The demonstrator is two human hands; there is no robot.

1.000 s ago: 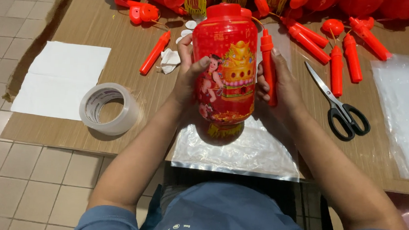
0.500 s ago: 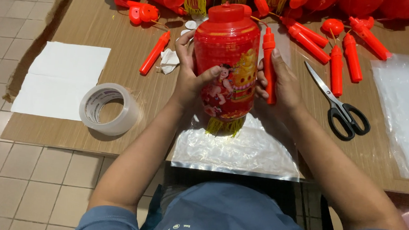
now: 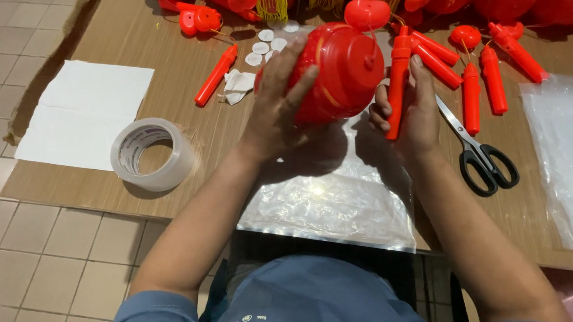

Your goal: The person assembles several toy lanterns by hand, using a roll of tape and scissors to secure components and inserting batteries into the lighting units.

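Well, both hands (image 3: 277, 106) tilt the red lantern (image 3: 336, 74) above open plastic (image 3: 330, 204).

A low wooden board (image 3: 140, 36) carries the work. On it lie a roll of clear tape (image 3: 152, 153), a white sheet of paper (image 3: 84, 116), black-handled scissors (image 3: 479, 151), clear plastic bags (image 3: 334, 201), loose red sticks (image 3: 215, 75) and small white discs (image 3: 268, 42), perhaps stickers. Red lantern parts (image 3: 196, 17) crowd its far edge.

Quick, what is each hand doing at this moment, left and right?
Left hand: closed around the red lantern.
Right hand: closed on a red stick handle beside the lantern.
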